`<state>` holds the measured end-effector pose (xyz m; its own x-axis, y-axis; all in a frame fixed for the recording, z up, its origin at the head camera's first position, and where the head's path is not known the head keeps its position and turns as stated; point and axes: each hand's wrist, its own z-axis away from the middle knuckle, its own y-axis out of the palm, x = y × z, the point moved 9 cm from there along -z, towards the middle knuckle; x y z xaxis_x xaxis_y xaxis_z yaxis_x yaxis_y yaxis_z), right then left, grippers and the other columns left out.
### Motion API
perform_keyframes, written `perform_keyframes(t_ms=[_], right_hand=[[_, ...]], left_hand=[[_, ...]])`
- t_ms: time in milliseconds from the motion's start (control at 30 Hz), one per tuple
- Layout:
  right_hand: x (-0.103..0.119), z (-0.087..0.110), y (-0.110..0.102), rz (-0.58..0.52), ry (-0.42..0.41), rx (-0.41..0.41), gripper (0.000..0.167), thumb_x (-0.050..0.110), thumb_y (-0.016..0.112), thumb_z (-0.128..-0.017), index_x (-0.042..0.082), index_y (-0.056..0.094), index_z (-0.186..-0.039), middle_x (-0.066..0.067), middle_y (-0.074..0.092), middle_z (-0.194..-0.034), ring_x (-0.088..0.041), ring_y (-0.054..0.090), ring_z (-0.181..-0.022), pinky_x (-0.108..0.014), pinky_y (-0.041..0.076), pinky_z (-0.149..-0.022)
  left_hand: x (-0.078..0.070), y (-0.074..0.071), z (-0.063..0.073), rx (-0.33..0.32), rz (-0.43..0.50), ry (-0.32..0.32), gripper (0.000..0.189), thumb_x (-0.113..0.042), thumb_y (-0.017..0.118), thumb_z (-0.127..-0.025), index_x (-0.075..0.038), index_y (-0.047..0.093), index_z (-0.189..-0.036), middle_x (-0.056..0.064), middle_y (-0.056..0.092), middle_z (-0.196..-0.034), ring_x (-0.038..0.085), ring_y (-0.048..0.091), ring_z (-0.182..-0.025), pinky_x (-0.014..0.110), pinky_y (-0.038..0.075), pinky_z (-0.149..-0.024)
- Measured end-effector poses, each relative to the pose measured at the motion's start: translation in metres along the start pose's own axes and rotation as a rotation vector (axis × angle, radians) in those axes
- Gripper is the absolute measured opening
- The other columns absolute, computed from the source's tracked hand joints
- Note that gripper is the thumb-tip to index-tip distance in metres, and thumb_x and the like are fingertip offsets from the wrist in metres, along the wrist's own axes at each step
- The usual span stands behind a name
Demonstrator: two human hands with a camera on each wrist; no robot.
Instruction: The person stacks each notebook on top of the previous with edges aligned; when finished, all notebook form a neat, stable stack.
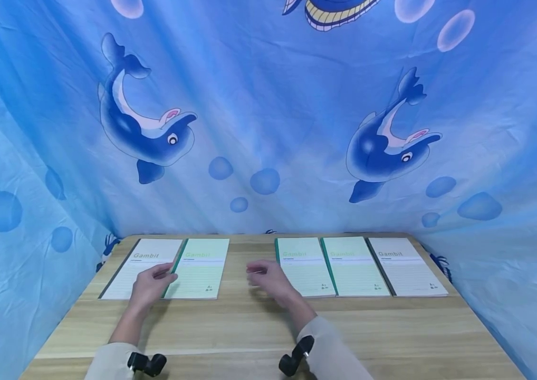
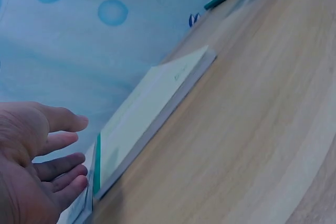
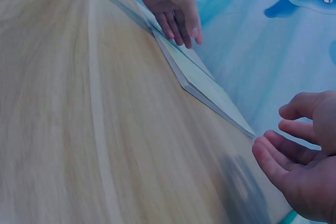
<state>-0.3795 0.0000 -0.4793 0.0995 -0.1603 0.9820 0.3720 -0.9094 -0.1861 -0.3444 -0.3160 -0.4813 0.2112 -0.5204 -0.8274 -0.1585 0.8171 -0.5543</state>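
My left hand (image 1: 151, 285) hovers over the seam between a white notebook (image 1: 147, 256) and a green notebook (image 1: 202, 269) on the left of the table. In the left wrist view its fingers (image 2: 63, 169) are loosely extended, with nothing held. Just left of a second green notebook (image 1: 304, 269) is my right hand (image 1: 270, 281), above the bare wood. Seen from the right wrist, its fingers (image 3: 278, 153) bend gently and hold nothing. A third green notebook (image 1: 356, 269) and another white notebook (image 1: 408, 269) continue the row to the right.
The notebooks lie flat on a wooden table (image 1: 230, 330), near its back edge. Behind and at both sides hangs a blue curtain (image 1: 268, 121) printed with dolphins. Bare wood separates the left pair from the right three. A black wrist device (image 1: 147, 364) sits on each sleeve.
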Motion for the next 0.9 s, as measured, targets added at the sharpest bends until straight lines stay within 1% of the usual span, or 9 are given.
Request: perform_keyframes(t_ms=[133, 267, 333, 433, 567, 700, 800, 900], right_hand=[[0.001, -0.006, 0.015, -0.025, -0.006, -0.013, 0.043, 0.011, 0.068, -0.093, -0.004, 0.064, -0.134, -0.020, 0.070, -0.122, -0.021, 0.070, -0.103, -0.034, 0.063, -0.090], [-0.001, -0.011, 0.028, -0.044, -0.008, -0.018, 0.044, 0.011, 0.069, -0.091, -0.003, 0.064, -0.133, -0.017, 0.070, -0.119, -0.017, 0.068, -0.099, -0.031, 0.062, -0.087], [-0.003, -0.013, 0.034, -0.049, -0.005, -0.014, 0.045, 0.011, 0.069, -0.091, -0.002, 0.064, -0.133, -0.015, 0.070, -0.119, -0.015, 0.067, -0.098, -0.029, 0.062, -0.086], [-0.003, -0.014, 0.042, -0.062, -0.003, -0.009, 0.045, 0.009, 0.068, -0.090, -0.003, 0.064, -0.133, -0.017, 0.070, -0.119, -0.013, 0.067, -0.095, -0.027, 0.062, -0.083], [-0.004, -0.016, 0.050, -0.065, 0.002, -0.023, 0.043, 0.006, 0.069, -0.088, -0.002, 0.066, -0.131, -0.019, 0.069, -0.119, -0.014, 0.067, -0.094, -0.027, 0.061, -0.082], [-0.005, -0.018, 0.057, -0.045, 0.006, -0.026, 0.043, 0.004, 0.070, -0.088, 0.000, 0.067, -0.130, -0.018, 0.069, -0.120, -0.015, 0.065, -0.098, -0.028, 0.060, -0.085], [-0.006, -0.018, 0.061, -0.011, 0.009, -0.025, 0.044, 0.004, 0.070, -0.089, 0.001, 0.066, -0.132, -0.015, 0.070, -0.120, -0.015, 0.064, -0.102, -0.028, 0.059, -0.089], [-0.008, -0.018, 0.066, 0.018, 0.007, -0.026, 0.044, 0.003, 0.069, -0.089, 0.002, 0.066, -0.133, -0.012, 0.071, -0.119, -0.015, 0.065, -0.105, -0.029, 0.060, -0.091]], left_hand=[[0.008, -0.001, -0.002, 0.000, 0.002, -0.027, 0.058, -0.026, 0.060, -0.102, 0.001, 0.046, -0.151, 0.033, 0.041, -0.156, 0.049, 0.040, -0.146, 0.058, 0.040, -0.119], [0.009, -0.001, -0.002, -0.002, -0.010, -0.035, 0.059, -0.025, 0.061, -0.102, 0.002, 0.045, -0.152, 0.033, 0.043, -0.155, 0.049, 0.041, -0.145, 0.059, 0.039, -0.119], [0.009, -0.001, -0.004, -0.007, -0.031, -0.023, 0.058, -0.025, 0.062, -0.101, 0.002, 0.046, -0.150, 0.033, 0.045, -0.153, 0.050, 0.043, -0.143, 0.059, 0.041, -0.118], [0.010, -0.001, -0.005, -0.011, -0.059, 0.003, 0.056, -0.023, 0.062, -0.101, 0.003, 0.049, -0.148, 0.032, 0.049, -0.150, 0.049, 0.047, -0.140, 0.059, 0.044, -0.115], [0.011, 0.000, -0.006, -0.013, -0.090, 0.042, 0.053, -0.021, 0.063, -0.100, 0.003, 0.052, -0.146, 0.031, 0.055, -0.146, 0.048, 0.052, -0.135, 0.059, 0.048, -0.110], [0.009, 0.000, -0.006, -0.018, -0.108, 0.075, 0.052, -0.018, 0.063, -0.099, 0.004, 0.053, -0.145, 0.031, 0.057, -0.144, 0.048, 0.055, -0.133, 0.058, 0.050, -0.108], [0.007, 0.000, -0.005, -0.018, -0.111, 0.084, 0.052, -0.017, 0.063, -0.098, 0.005, 0.053, -0.145, 0.032, 0.056, -0.144, 0.049, 0.055, -0.133, 0.059, 0.049, -0.109], [0.006, 0.000, -0.004, -0.023, -0.132, 0.092, 0.052, -0.015, 0.064, -0.097, 0.005, 0.054, -0.144, 0.033, 0.057, -0.143, 0.050, 0.055, -0.132, 0.060, 0.049, -0.109]])
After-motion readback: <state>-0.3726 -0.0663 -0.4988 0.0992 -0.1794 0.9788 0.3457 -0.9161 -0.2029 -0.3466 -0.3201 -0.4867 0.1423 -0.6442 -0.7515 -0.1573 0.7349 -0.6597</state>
